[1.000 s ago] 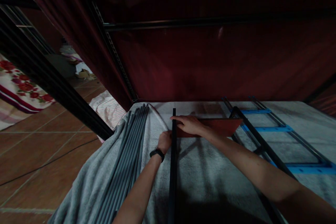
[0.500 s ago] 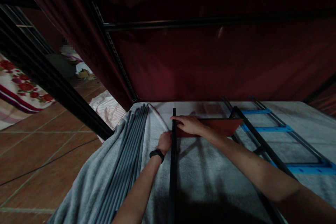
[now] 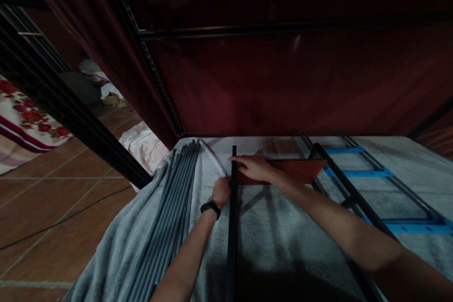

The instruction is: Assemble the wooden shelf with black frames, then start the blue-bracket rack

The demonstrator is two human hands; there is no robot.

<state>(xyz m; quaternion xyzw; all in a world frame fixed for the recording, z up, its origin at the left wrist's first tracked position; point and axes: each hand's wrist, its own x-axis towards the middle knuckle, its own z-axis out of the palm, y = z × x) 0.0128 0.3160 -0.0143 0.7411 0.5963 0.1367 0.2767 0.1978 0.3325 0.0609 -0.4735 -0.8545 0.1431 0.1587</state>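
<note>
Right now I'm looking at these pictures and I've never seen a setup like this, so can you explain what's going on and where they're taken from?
There's no machine here, just a person's two bare hands, seen from a camera worn on their head, looking forward and down. The left hand, below a black wristband, is against a black bar; its fingertips are hidden. The right hand has fingers on that bar near its far end, above a reddish-brown board. On the grey blanket lie grey rods and blue-and-black frames.
</note>
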